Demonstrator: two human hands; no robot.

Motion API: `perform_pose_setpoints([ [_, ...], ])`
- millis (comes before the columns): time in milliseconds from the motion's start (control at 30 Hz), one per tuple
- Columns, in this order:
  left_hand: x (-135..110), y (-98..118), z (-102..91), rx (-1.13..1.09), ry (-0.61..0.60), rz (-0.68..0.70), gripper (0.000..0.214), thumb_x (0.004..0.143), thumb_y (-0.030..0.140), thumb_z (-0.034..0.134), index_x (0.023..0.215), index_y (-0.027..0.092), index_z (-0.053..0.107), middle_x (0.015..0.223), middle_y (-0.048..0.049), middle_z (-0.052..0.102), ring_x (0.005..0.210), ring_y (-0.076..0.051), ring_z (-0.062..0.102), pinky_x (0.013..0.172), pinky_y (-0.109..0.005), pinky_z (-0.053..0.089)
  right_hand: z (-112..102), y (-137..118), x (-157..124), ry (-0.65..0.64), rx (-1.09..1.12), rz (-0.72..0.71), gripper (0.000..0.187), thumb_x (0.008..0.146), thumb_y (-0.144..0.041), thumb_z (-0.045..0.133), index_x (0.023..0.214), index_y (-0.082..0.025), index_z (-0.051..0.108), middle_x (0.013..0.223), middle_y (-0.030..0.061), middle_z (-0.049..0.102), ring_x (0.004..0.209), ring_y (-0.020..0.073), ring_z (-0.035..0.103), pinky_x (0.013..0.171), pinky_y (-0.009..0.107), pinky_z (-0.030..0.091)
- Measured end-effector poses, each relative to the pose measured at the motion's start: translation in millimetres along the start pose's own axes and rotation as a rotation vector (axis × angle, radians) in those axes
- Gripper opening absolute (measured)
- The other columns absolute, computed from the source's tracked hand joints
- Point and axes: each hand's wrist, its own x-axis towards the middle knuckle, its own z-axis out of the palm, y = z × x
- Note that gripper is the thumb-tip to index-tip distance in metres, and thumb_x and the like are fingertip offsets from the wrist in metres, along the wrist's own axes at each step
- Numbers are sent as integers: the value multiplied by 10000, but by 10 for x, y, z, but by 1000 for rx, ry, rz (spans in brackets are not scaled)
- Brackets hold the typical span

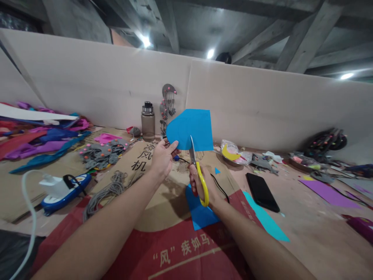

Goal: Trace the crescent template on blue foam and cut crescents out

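Observation:
My left hand (163, 158) pinches the lower left edge of a blue sheet (194, 126), held up off the table. The sheet looks like felt, rounded at the left and straight at the right. In my right hand (204, 181) is a pair of scissors (203, 184) with a yellow and red handle. Their blades point up and meet the sheet's lower edge near its middle. Below my right hand, another blue piece (201, 214) lies on the cardboard (157, 210), partly hidden by the hand. A small blue scrap (217, 170) rests beside the scissors.
A bottle (148, 123) and a hanging grey felt ornament (167, 105) stand by the back panel. Grey cord (112, 190), a power strip (65, 194) and coloured cloth (46, 136) lie left. A black phone (262, 192), turquoise piece (265, 217) and purple sheet (329, 193) lie right.

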Motion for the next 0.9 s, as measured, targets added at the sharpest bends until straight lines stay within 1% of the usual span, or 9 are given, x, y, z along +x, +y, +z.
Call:
perform_pose_setpoints([
  [133, 14, 31, -9, 13, -9, 3, 312, 654, 201, 838, 889, 156, 637, 839, -27, 721, 642, -111, 640, 604, -240, 520, 11, -48, -16, -55, -47, 19, 489, 874, -710, 543, 902, -222, 531, 598, -61, 466, 400, 79, 416, 358, 192, 345],
  [333, 11, 62, -9, 38, -25, 27, 308, 637, 229, 842, 869, 153, 654, 798, -15, 710, 619, -95, 625, 570, -209, 501, 29, -120, -45, -95, -27, 69, 489, 850, -707, 580, 903, -226, 506, 609, -69, 444, 406, 76, 398, 350, 192, 337],
  [467, 14, 35, -19, 28, -12, 33, 287, 645, 217, 825, 858, 158, 640, 790, -9, 705, 611, -91, 621, 561, -206, 502, 34, -83, -40, -74, -51, 37, 481, 859, -710, 565, 890, -233, 509, 606, -62, 454, 401, 86, 410, 347, 204, 341],
  [567, 8, -11, -18, 13, 14, 29, 290, 654, 216, 810, 867, 158, 621, 794, -12, 704, 630, -109, 640, 576, -228, 522, 37, -53, -21, -62, -57, 8, 491, 878, -719, 529, 892, -228, 510, 612, -57, 458, 407, 89, 416, 353, 212, 338],
  [700, -37, -57, 21, 4, 27, 3, 307, 648, 208, 805, 875, 155, 605, 787, -17, 702, 621, -115, 640, 572, -237, 528, 44, -90, -12, -44, -22, -54, 523, 880, -743, 505, 933, -223, 496, 605, -74, 427, 407, 86, 406, 365, 215, 326],
  [833, -109, -81, 70, 0, 21, -20, 337, 622, 208, 821, 876, 152, 608, 815, -27, 710, 618, -112, 637, 579, -244, 541, 57, -189, -27, -35, 17, -54, 575, 841, -803, 498, 813, -232, 440, 501, -90, 385, 371, 81, 371, 371, 213, 304],
  [900, -135, -94, 85, -6, 10, -21, 356, 606, 213, 830, 883, 151, 615, 835, -31, 713, 641, -117, 645, 585, -245, 550, 63, -218, -29, -18, 42, -31, 596, 818, -826, 502, 792, -235, 430, 479, -92, 380, 355, 79, 364, 365, 214, 299],
])
